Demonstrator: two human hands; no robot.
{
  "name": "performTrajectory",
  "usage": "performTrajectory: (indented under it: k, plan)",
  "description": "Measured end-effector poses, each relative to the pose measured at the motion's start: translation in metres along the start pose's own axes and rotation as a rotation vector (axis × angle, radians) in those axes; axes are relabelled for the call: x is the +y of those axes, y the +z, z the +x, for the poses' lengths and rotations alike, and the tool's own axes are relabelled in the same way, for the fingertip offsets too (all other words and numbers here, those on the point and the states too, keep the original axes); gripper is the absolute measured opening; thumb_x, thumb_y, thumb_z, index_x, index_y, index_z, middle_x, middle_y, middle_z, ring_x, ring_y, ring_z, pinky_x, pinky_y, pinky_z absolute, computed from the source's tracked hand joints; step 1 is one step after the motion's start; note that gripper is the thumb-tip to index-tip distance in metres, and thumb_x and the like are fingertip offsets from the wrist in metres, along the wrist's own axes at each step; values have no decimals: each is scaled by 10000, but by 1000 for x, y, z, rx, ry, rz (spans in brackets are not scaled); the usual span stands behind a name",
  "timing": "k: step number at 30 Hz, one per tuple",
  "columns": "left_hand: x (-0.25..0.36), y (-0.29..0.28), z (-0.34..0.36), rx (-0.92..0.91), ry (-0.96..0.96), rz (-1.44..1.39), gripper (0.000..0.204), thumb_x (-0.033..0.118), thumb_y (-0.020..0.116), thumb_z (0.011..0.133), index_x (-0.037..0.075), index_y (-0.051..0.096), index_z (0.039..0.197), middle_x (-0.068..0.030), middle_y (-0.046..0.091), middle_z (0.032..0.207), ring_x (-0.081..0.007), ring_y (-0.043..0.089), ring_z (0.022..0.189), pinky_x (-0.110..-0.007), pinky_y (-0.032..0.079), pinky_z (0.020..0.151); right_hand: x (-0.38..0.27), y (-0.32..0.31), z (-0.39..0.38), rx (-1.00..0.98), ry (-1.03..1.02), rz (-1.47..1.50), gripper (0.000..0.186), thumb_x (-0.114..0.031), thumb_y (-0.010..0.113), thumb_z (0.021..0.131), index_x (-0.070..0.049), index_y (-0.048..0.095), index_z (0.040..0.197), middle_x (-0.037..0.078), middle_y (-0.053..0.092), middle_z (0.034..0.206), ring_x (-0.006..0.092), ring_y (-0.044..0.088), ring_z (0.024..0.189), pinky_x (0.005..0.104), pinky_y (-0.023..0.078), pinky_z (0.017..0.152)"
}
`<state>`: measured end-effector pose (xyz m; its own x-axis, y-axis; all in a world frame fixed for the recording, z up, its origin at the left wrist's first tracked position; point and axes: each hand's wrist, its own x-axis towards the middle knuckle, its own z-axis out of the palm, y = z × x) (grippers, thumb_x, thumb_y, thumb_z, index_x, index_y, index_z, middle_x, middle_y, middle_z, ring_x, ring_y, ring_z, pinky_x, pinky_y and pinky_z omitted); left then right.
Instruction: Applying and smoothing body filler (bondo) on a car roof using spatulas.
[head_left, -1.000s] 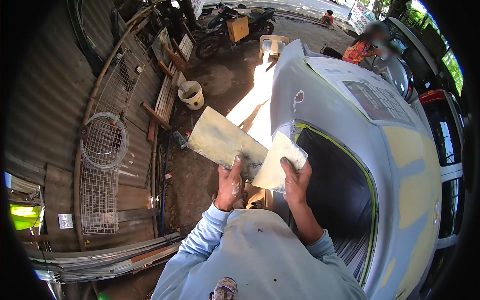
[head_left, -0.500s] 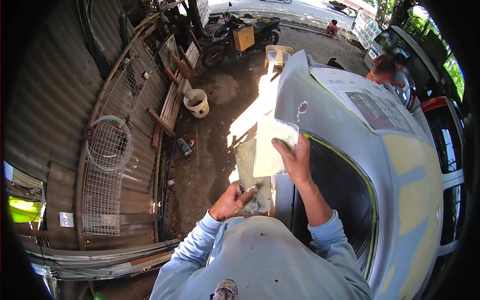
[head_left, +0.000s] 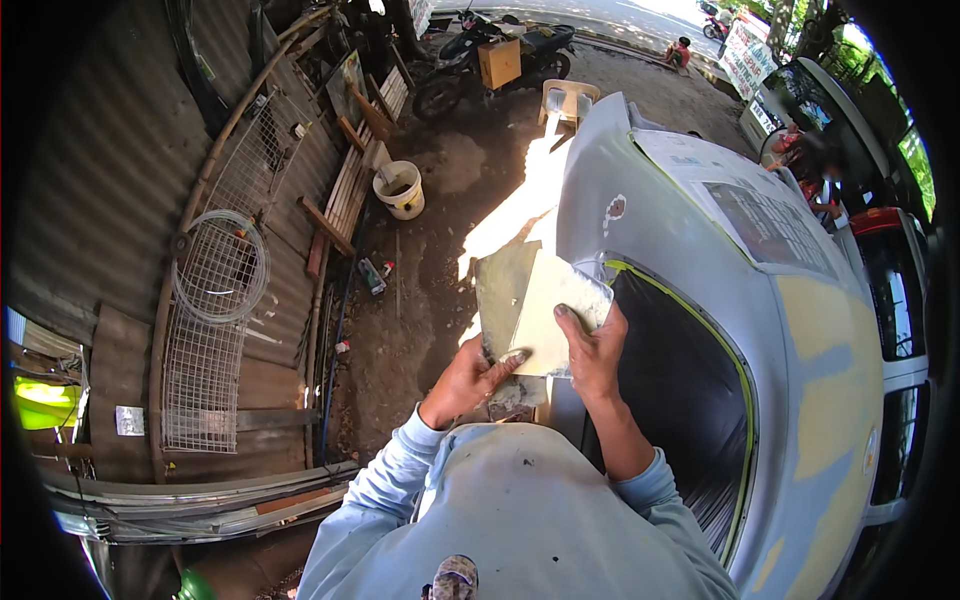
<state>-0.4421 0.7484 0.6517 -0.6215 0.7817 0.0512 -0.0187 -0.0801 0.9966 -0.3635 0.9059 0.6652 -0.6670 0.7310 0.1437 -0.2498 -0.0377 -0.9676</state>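
My left hand (head_left: 470, 384) is closed on a grey, smeared flat putty board (head_left: 500, 288), its thumb over the near part. My right hand (head_left: 594, 350) grips a cream-coated flat putty spreader (head_left: 552, 318) by its right side, thumb on top. The spreader is tilted and overlaps the board, covering much of it. Its lower left corner lies by my left thumb; whether the two faces touch, I cannot tell. Close on the right stands a grey car body (head_left: 590, 190) with yellowish filler patches (head_left: 822, 318) and a dark covered window opening (head_left: 672, 375) edged in yellow-green tape.
At the left runs a corrugated metal wall (head_left: 110, 190) with a wire grid (head_left: 205, 385). A white bucket (head_left: 402, 200) stands on the dirt floor. Farther off are a motorbike (head_left: 540, 55), a plastic chair (head_left: 572, 95) and a person (head_left: 815, 180) beside a vehicle.
My right hand has lowered and turned the cream spreader, so it overlaps the grey board more. My left hand keeps its hold on the board.
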Motion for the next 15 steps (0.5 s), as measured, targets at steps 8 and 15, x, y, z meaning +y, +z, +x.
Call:
performTrajectory:
  k: [8, 15]
  plan:
    - [3, -12, -6, -177, -124, 171, 304, 144, 623, 948, -42, 546, 1176, -63, 635, 779, -86, 505, 668, -281, 453, 603, -13, -6, 24, -147, -95, -152, 277, 4, 672, 855, 48, 593, 1116, 47, 652, 970, 83, 585, 841, 242, 489, 761]
    - [2, -22, -16, -284, -322, 189, 329, 113, 626, 944, -40, 548, 1224, -68, 668, 1075, -113, 570, 951, -286, 472, 844, -22, 2, 34, -239, -34, -141, 281, 3, 666, 854, 46, 594, 1123, 50, 654, 979, 89, 590, 847, 244, 492, 760]
